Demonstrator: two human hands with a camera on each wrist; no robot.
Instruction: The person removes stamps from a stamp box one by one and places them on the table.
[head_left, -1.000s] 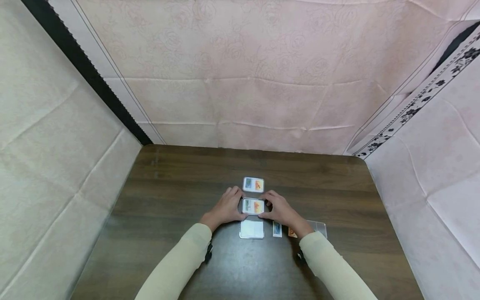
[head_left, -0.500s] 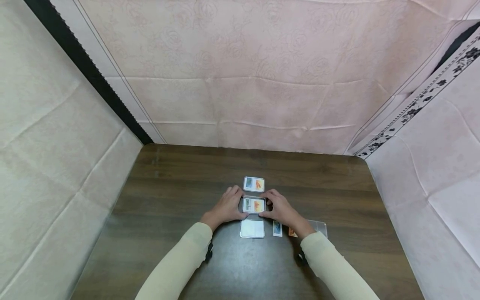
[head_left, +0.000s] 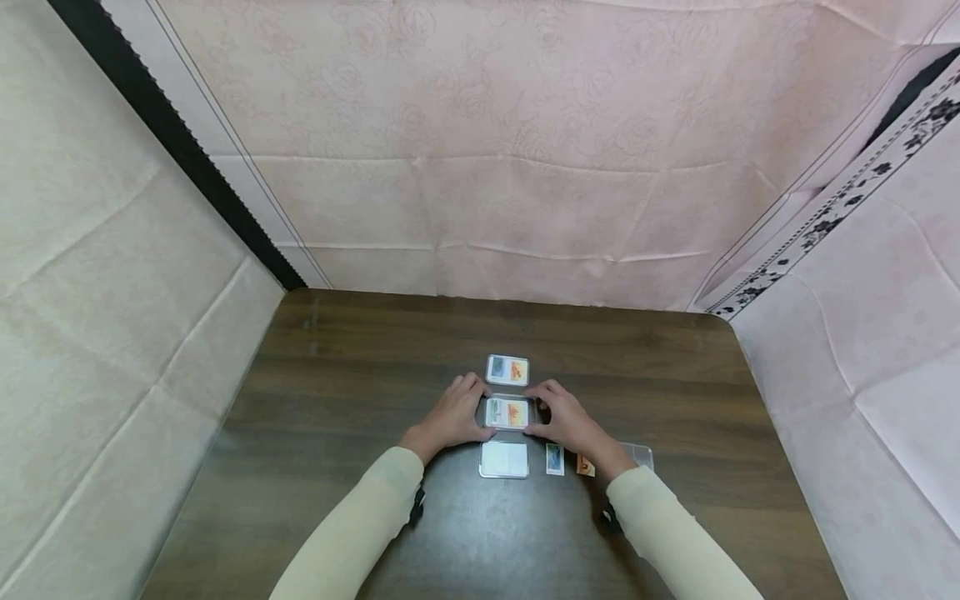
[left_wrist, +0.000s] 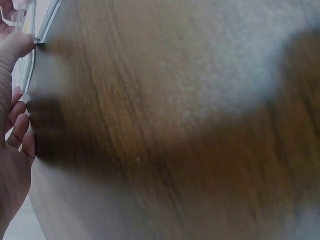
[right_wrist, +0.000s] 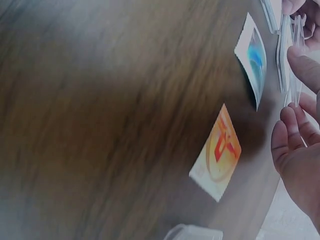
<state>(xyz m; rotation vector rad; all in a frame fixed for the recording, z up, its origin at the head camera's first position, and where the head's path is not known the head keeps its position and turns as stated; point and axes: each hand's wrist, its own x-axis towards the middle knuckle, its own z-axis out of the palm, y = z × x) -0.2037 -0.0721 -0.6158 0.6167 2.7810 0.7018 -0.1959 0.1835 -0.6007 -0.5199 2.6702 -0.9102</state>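
Observation:
In the middle of the table lies a flat case (head_left: 507, 412) with a printed stamp or small picture inside. My left hand (head_left: 450, 412) grips the left side of a clear plastic lid (right_wrist: 299, 55) above it, thumb on the near side and fingers on the far side. My right hand (head_left: 564, 419) pinches the lid's right side the same way. A similar case (head_left: 507, 369) with a printed insert lies just behind. A plain white case (head_left: 503, 459) sits in front. To its right lie a blue stamp (right_wrist: 255, 60) and an orange stamp (right_wrist: 220, 152).
Partly behind my right forearm is another clear plastic piece (head_left: 639, 454). The brown wooden table (head_left: 360, 350) extends to both sides. Pale cloth (head_left: 480, 208) hangs along its back edge, and more cloth stands at the left and right.
My right hand has shifted very slightly to the right, and a little more of the clear edge shows beside it. My left hand and the other cases and stamps look the same.

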